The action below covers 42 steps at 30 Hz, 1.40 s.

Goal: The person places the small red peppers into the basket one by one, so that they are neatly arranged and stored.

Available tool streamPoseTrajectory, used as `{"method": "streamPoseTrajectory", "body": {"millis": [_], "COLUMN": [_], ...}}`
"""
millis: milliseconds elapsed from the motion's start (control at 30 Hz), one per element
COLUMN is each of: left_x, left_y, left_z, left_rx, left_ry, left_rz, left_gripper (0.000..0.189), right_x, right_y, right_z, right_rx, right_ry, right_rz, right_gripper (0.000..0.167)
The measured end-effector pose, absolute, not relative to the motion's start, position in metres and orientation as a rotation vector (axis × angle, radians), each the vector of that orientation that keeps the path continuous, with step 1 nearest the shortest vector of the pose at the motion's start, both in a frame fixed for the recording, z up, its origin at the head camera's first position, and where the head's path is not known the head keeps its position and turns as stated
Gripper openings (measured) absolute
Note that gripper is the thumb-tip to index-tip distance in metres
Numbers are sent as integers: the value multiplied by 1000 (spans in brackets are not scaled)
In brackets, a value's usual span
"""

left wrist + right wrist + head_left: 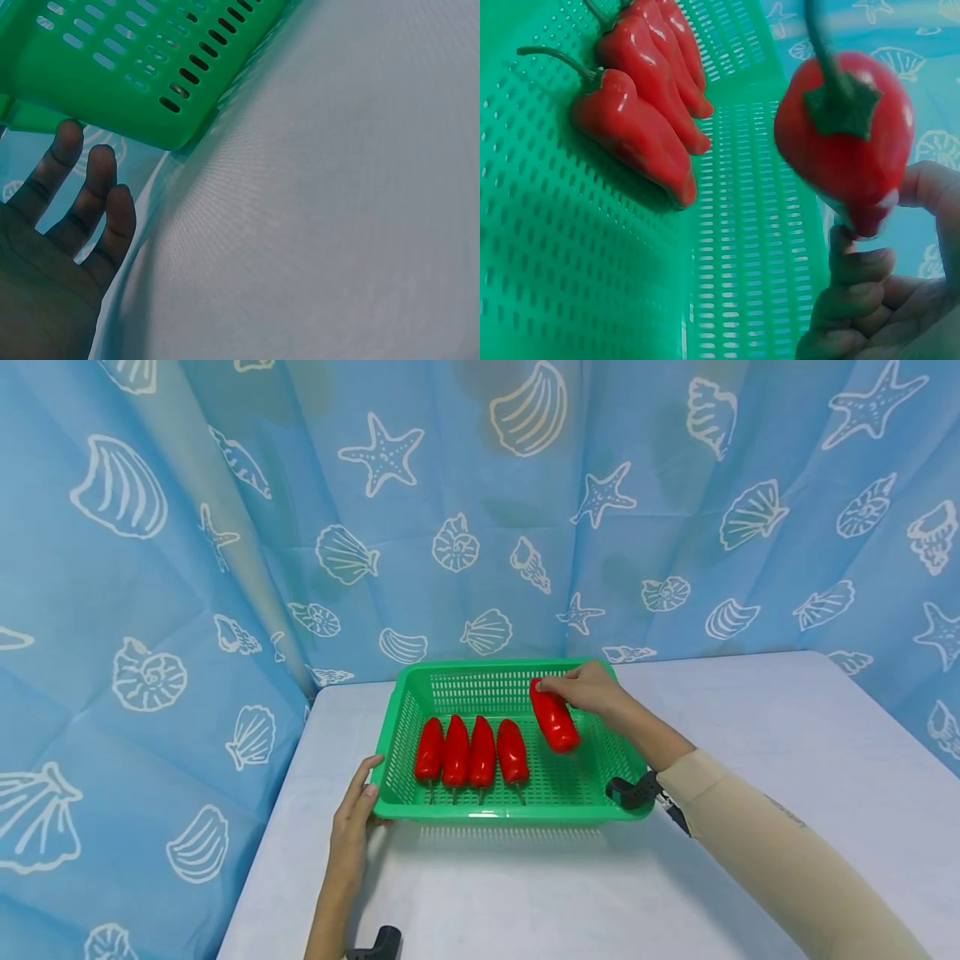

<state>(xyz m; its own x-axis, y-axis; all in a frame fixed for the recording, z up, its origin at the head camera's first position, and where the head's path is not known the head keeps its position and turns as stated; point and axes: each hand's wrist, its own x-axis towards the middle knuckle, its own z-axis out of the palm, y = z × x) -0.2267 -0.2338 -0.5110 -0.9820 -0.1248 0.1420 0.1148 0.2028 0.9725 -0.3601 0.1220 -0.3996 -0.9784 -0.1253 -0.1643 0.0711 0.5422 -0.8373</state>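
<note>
A green perforated plastic basket (517, 812) stands on the table, with several red peppers (455, 752) lying side by side in its left half, stems toward the near side. My right hand (592, 687) pinches another red pepper (555, 718) by its narrow tip, holding it over the basket's right half. In the right wrist view, that pepper's green stem (844, 101) faces the camera. My left hand (352, 818) is at the basket's near left corner, its fingertips right at the rim. In the left wrist view, three slightly bent fingers (97, 187) extend beside the basket wall.
White cloth (750, 735) covers the table under and around the basket. A blue curtain (450, 527) with shell and starfish prints hangs behind the table and along its left side. Black wrist straps (637, 789) are on both arms.
</note>
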Motion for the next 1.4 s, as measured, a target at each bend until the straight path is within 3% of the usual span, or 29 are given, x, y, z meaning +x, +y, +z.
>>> {"method": "streamPoseTrajectory", "body": {"millis": [533, 1200, 1400], "left_x": [-227, -226, -226], "left_y": [-234, -235, -235], "left_z": [-511, -506, -508], "left_rx": [4, -36, -21], "left_ry": [-2271, -2262, -2276], "left_rz": [-1890, -1893, -1878], "left_gripper": [41, 42, 43], "right_x": [-376, -382, -380], "right_y": [110, 107, 106], "right_z": [-426, -440, -443], "right_rx": [-38, -4, 18], "right_ry": [2578, 2546, 2555], "right_rz": [-1286, -1183, -1138], "right_gripper": [54, 53, 45]}}
